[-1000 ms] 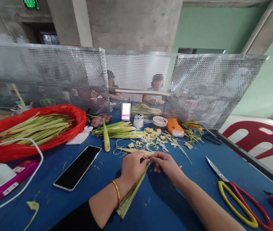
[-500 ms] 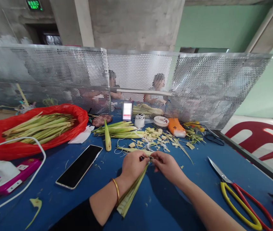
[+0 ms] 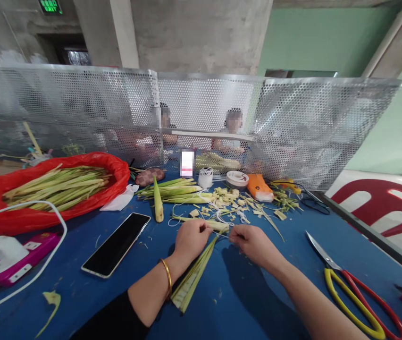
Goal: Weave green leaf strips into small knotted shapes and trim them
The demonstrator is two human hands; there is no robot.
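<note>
A bundle of folded green leaf strips (image 3: 196, 278) lies slantwise on the blue table, its narrow tip between my hands. My left hand (image 3: 191, 241), with a gold bangle at the wrist, is closed in a pinch just left of that tip. On the other side my right hand (image 3: 248, 241) is pinched shut too. A thin white string (image 3: 219, 233) runs taut from one hand to the other at the bundle's tip. Beyond my fingers lies a pale peeled stalk (image 3: 218, 226).
Scissors (image 3: 342, 278) with red and yellow handles lie at right. To the left are a phone (image 3: 118, 245), a purple power strip (image 3: 24, 259) and a red bag (image 3: 119, 174) of stalks. Leaf scraps (image 3: 229, 200), string roll (image 3: 205, 178) and tape (image 3: 237, 179) stand before a perforated screen (image 3: 204, 101).
My hands have drawn apart from close together at the bundle's tip, the right one slightly rightward, the left one leftward. String now stretches visibly between them.
</note>
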